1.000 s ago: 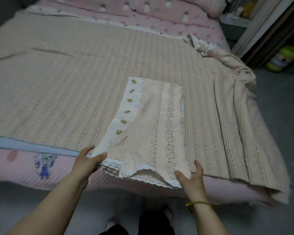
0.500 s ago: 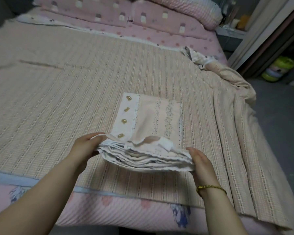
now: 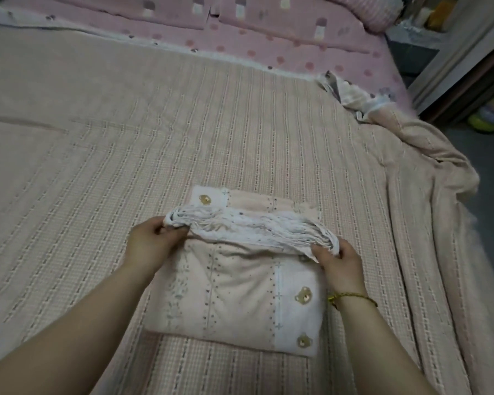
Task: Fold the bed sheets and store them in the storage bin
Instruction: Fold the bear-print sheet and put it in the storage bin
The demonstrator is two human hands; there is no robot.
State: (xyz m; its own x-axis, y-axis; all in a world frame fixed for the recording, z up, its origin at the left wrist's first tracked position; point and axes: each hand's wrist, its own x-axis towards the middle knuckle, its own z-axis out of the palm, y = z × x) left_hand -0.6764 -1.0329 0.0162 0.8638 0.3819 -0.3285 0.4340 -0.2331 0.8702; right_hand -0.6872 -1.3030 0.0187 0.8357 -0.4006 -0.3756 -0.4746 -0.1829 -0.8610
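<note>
Pinching the folded sheet (image 3: 234, 303) at both ends, left hand (image 3: 151, 243) and right hand (image 3: 337, 266) (fingers curled)

- The left hand (image 3: 151, 243) and the right hand (image 3: 338, 266) are both bare.
- The left forearm (image 3: 69, 332) is bare from the wrist to the lower left edge of the view.
- The right forearm (image 3: 382, 346) is bare from the wrist to the bottom edge.
- A thin golden-yellow bracelet (image 3: 354, 296) circles the right wrist; it looks like twisted or braided cord.
- On its thumb side sits a small, brighter yellow lump, either a knot or a bead; it is too blurred to tell which.
</note>
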